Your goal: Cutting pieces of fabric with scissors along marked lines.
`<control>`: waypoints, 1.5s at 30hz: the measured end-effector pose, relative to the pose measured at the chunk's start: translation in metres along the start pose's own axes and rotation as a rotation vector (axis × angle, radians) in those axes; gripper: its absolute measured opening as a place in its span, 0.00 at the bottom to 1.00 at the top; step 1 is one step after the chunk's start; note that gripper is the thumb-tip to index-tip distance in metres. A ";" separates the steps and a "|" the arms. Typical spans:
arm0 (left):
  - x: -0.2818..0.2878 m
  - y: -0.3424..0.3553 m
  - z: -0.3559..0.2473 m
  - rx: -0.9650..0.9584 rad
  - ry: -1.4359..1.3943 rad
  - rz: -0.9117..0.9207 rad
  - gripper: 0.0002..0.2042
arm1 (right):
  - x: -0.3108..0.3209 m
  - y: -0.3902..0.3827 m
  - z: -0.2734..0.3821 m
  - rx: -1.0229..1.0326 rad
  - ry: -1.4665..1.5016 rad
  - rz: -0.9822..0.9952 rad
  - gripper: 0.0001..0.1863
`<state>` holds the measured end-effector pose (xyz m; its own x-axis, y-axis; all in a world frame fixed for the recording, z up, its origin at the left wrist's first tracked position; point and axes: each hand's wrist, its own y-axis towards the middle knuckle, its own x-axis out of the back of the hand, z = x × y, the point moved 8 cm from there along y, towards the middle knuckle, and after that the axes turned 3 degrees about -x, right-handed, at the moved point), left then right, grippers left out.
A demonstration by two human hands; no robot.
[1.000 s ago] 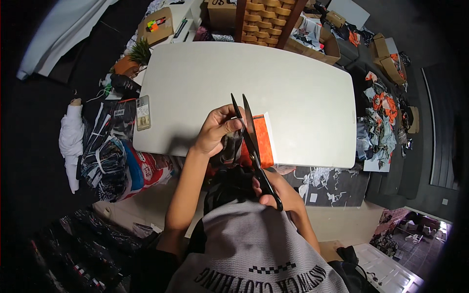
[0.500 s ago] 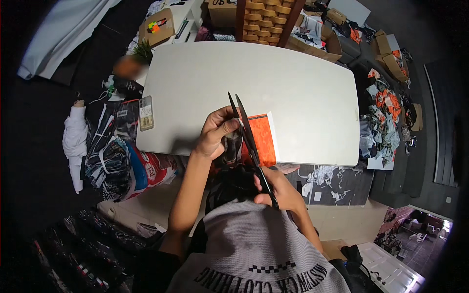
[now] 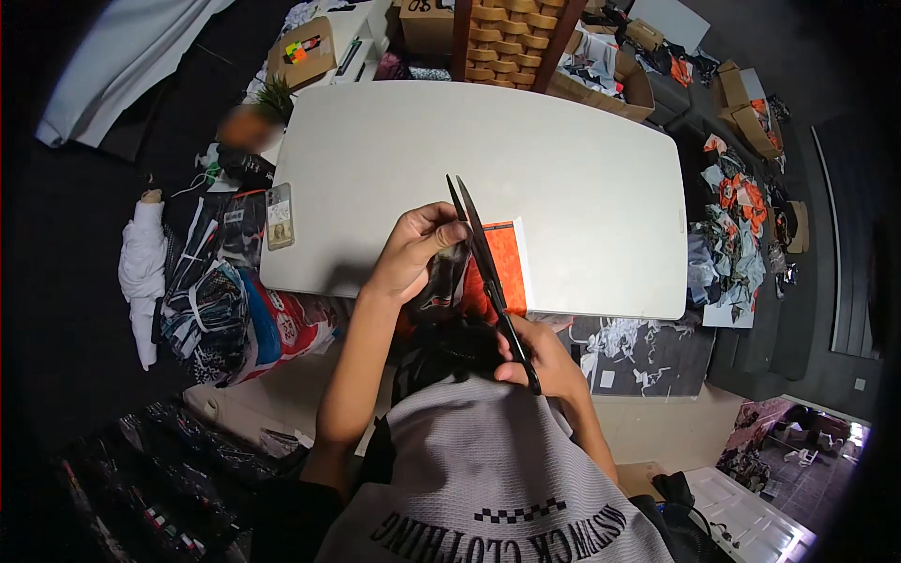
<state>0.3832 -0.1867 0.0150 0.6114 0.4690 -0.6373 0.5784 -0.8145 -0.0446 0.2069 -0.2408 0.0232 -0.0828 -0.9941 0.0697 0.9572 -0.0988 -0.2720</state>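
My right hand (image 3: 546, 364) grips the handles of long black scissors (image 3: 485, 267), whose blades point away from me and stand slightly apart. My left hand (image 3: 420, 246) pinches the top edge of a dark fabric piece (image 3: 441, 289) between thumb and fingers, right beside the blades. The dark fabric hangs down towards my lap, its lower part hard to make out. Behind the scissors, an orange patterned piece (image 3: 510, 263) with a white strip along its right side lies on the near edge of the white table (image 3: 572, 197).
On the table's left edge lies a phone (image 3: 280, 217) in a clear case. Bundled fabrics (image 3: 205, 319) are heaped at the left beside a white wrapped roll (image 3: 145, 267). A woven-back chair (image 3: 511, 42) stands beyond the table. To the right are scrap piles (image 3: 737, 220) and an open carton (image 3: 638, 89).
The scissors have shifted slightly right, and their blade tips are closer together. My left hand has turned a little, keeping its pinch on the dark fabric piece.
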 end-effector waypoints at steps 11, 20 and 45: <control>0.005 0.003 0.005 -0.018 0.170 -0.082 0.03 | 0.016 0.002 -0.024 -0.010 0.121 -0.059 0.20; 0.013 -0.001 0.062 0.099 0.361 -0.309 0.01 | 0.094 0.005 -0.089 -0.159 0.247 0.242 0.23; -0.052 0.019 0.048 -0.073 0.348 -0.366 0.05 | 0.244 0.034 -0.177 -0.249 -0.455 -0.548 0.29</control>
<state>0.3369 -0.2429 0.0106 0.4984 0.8152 -0.2951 0.8169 -0.5555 -0.1550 0.1699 -0.4947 -0.1392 -0.3547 -0.6888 0.6322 0.7166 -0.6346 -0.2894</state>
